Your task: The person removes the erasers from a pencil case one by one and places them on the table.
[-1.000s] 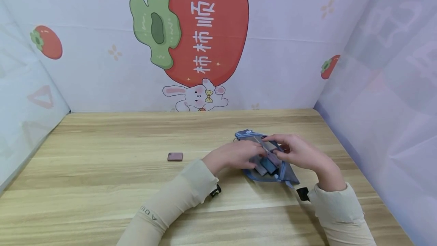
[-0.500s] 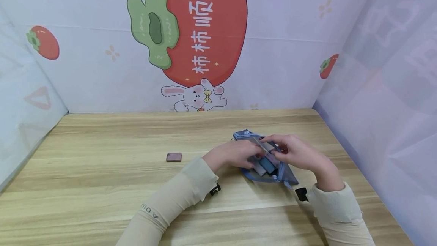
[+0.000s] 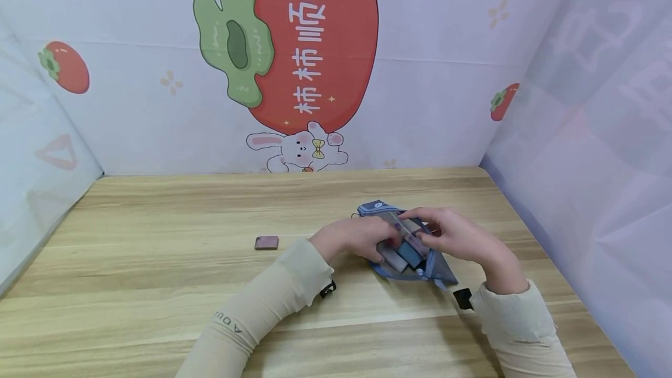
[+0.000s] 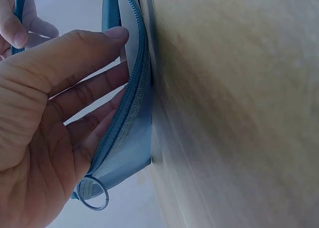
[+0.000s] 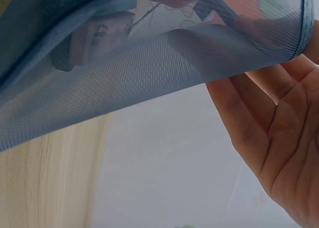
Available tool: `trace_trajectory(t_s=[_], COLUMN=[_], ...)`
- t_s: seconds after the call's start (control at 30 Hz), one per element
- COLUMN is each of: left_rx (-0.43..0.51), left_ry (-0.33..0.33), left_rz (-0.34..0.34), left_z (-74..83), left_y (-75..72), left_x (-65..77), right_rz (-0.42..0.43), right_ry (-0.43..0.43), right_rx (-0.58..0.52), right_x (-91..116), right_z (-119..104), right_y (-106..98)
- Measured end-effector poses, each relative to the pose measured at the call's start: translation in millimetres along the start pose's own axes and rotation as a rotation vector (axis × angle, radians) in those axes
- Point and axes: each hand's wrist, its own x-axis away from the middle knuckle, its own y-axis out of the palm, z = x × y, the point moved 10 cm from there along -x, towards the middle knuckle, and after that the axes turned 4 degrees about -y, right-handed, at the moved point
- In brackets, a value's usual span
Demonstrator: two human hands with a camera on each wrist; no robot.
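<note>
A blue mesh zip pouch lies on the table with its mouth open. Inside are a grey block, a blue block and a purplish piece. My left hand is at the mouth's left side; in the left wrist view its thumb rests by a pale block, fingers fairly straight and apart from the thumb. From the right, my right hand holds the pouch's edge. The right wrist view shows that hand's fingers behind the mesh, their tips partly hidden.
A small purplish rectangular piece lies on the wooden table, left of the pouch. Printed cloth walls stand behind and at both sides. A metal ring hangs from the pouch's zip end.
My left thumb has drawn slightly left, and more of the grey block shows in the pouch. The right hand stays at the pouch's edge. The head view has shifted a little.
</note>
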Motion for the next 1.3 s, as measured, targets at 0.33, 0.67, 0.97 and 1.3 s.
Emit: trace_trajectory(t_s=[0.33,0.67,0.97,1.3], left_rx=[-0.004,-0.039,-0.048,-0.034], left_ry=[-0.011,-0.003,0.013,0.019], left_rz=[-0.048,-0.05,-0.038,-0.029], left_z=[-0.9,0.6,2.4,1.7], left_y=[5.1,6.8,5.0,2.8], left_x=[0.3,-0.8,-2.1,-1.0], right_rz=[0.005,0.014,0.011,0.008], right_ry=[0.005,-0.003,-0.001,0.002], right_rx=[0.008,0.024,0.024,0.018], right_x=[-0.8,-0.3,0.4,-0.8], right_z=[0.3,1.1,1.0,0.6], right_y=[0.3,-1.1,-0.5,0.0])
